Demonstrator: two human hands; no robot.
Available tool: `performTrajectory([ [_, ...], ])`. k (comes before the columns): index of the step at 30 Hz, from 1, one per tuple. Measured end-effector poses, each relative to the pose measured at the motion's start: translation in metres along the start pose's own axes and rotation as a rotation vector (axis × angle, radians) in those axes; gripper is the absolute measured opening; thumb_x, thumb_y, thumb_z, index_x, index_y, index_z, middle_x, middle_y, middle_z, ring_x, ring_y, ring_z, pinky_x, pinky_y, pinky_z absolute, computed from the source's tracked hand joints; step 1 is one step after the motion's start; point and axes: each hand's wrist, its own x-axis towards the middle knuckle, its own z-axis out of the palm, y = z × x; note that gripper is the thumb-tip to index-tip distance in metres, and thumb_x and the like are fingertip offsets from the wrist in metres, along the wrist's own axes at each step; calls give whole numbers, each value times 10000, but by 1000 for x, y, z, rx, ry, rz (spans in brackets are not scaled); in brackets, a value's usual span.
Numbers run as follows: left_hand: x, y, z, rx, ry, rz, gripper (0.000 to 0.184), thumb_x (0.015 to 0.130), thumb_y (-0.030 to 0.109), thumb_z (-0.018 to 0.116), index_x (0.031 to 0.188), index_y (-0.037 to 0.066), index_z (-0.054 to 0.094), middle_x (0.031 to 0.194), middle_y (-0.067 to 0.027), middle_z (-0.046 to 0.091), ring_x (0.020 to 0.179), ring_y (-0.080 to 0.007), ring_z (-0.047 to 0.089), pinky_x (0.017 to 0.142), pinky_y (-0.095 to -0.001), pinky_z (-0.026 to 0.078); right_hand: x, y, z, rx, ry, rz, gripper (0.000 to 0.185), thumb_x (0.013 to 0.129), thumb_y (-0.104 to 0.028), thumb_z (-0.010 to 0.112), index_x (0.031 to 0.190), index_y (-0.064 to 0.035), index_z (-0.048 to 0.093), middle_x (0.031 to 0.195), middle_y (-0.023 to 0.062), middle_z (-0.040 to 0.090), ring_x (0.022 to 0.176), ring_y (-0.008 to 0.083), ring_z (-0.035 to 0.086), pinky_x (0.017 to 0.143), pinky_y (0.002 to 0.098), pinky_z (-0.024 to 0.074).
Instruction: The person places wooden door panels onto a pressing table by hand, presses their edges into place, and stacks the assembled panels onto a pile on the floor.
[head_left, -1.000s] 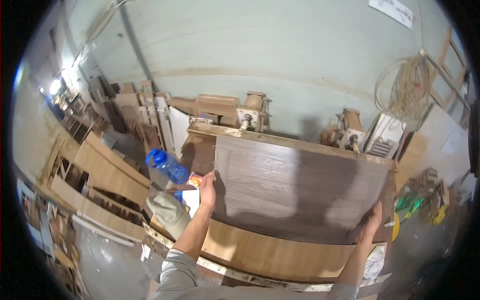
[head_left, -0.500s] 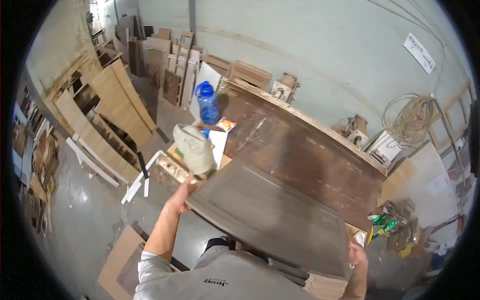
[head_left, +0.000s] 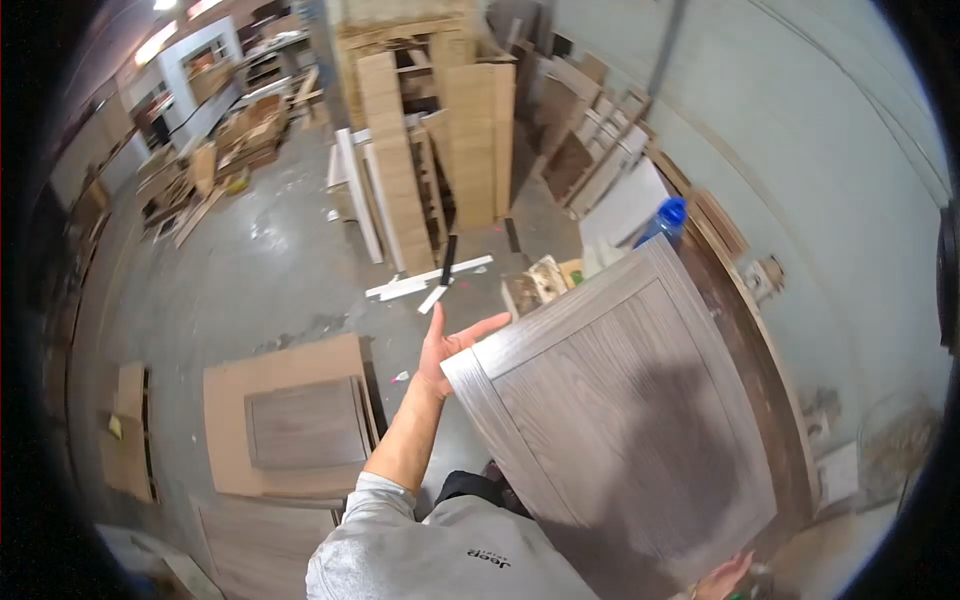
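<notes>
A grey-brown wood-grain panel (head_left: 620, 400) with a framed border is tilted in front of my body, between my two hands. At its upper left corner is my left hand (head_left: 447, 350), thumb and fingers spread, the palm against the panel's edge. My right hand (head_left: 725, 578) is at the panel's lower right edge near the bottom of the view, only partly seen, with its fingers extended. Behind the panel stands the dark brown workbench (head_left: 740, 310), mostly covered by it. A blue bottle (head_left: 665, 222) shows just beyond the panel's top edge.
On the floor at the left, a smaller grey-brown panel (head_left: 307, 424) lies on a cardboard sheet (head_left: 228, 400); another panel (head_left: 265, 545) is below. Tall boards (head_left: 475, 150) lean ahead, with white strips (head_left: 430, 280) on the floor before them. Scrap wood (head_left: 240, 140) is piled further back.
The view has swung left, away from the bench towards the floor. The panel has come off the bench and turned with my hands, and now tilts up before me. My left hand's fingers have spread.
</notes>
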Motion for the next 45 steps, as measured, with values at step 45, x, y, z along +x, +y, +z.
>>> performTrajectory([
  [45, -547, 79, -637, -778, 2140, 731, 593, 986, 310, 505, 1447, 3, 295, 1445, -202, 393, 1328, -318, 386, 1094, -431, 308, -664, 892, 404, -1679, -1639, 201, 196, 934, -252, 616, 893, -71, 554, 736, 17, 481, 647, 106, 470, 575, 283, 468],
])
